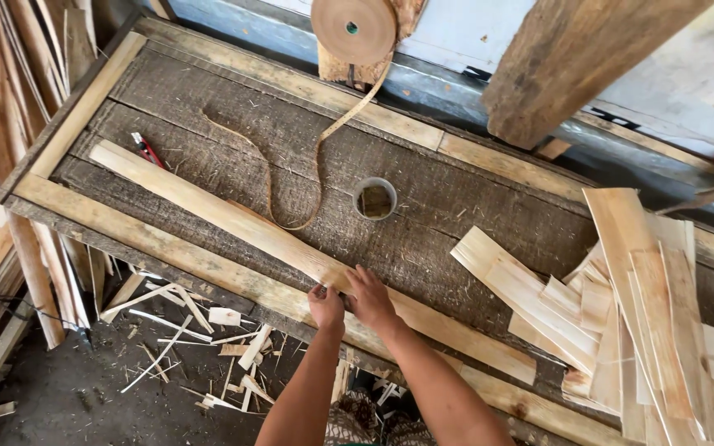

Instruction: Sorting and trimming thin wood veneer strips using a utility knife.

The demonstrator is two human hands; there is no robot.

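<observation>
Bare bench top (208,124) behind long veneer strip (233,219), veneer pile (638,314) perhaps crowding right

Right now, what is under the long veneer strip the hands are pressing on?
The long veneer strip lies on the rough grey workbench, crossing its pale front rail. Both hands, left hand and right hand, cover its middle; whatever lies beneath the strip there is hidden.

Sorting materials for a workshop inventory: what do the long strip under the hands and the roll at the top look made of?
The long strip looks like thin raw wood veneer: pale, unfinished, visible grain. The roll seems to be brown paper-like tape, matte, coiled with a loose tail; its exact material is unclear.
</observation>
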